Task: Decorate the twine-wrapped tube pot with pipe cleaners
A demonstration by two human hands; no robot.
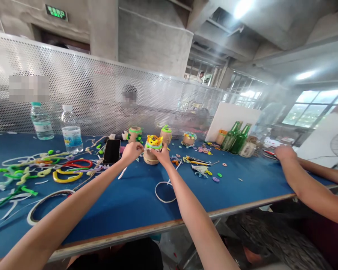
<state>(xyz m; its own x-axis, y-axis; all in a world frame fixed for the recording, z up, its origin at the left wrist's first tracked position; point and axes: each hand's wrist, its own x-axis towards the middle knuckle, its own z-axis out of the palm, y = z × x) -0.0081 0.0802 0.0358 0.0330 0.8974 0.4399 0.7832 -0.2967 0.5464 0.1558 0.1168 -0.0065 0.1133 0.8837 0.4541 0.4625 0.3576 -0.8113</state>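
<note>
In front of me on the blue table stands a twine-wrapped jar [151, 157] with yellow and green fuzzy trim around its top. My right hand [163, 154] grips its right side, with the thumb across the front. On the jar's left, my left hand [132, 152] is closed in a pinch near the rim, at a thin white strip. A short white end [122, 173] shows below that hand. A looped white strip [165, 201] lies on the table by my right forearm; whether it joins the pinched strip is unclear.
Behind stand more decorated jars [189, 139]. A phone [112, 151], water bottles [72, 135] and tangled pipe cleaners [19, 174] lie left. Scissors [197, 161] and small scraps lie right, before green bottles [240, 139]. A co-worker's hand [285, 153] is far right.
</note>
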